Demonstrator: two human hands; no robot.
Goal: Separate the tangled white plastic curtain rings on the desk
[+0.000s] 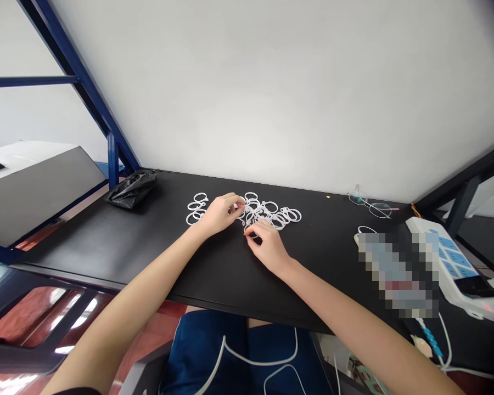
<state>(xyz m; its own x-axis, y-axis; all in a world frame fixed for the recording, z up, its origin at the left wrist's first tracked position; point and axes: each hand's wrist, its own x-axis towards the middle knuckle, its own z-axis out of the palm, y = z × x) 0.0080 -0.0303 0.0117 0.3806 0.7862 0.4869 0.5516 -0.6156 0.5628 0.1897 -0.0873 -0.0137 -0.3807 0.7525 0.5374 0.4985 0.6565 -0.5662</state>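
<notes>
A pile of several white plastic rings point(276, 215) lies on the black desk point(148, 247) near the wall. A few more rings point(196, 207) lie apart at the left of the pile. My left hand point(219, 213) reaches over the pile's left side, its fingers pinched on a white ring. My right hand point(267, 246) rests at the pile's near edge, fingers curled and pinching a ring at its fingertips.
A crumpled black plastic bag point(132, 188) sits at the desk's back left. Eyeglasses point(372, 205) lie at the back right. A white power strip point(453, 263) with cables and a blurred-out object point(395, 274) occupy the right side. Blue metal frame bars point(86, 88) rise at left.
</notes>
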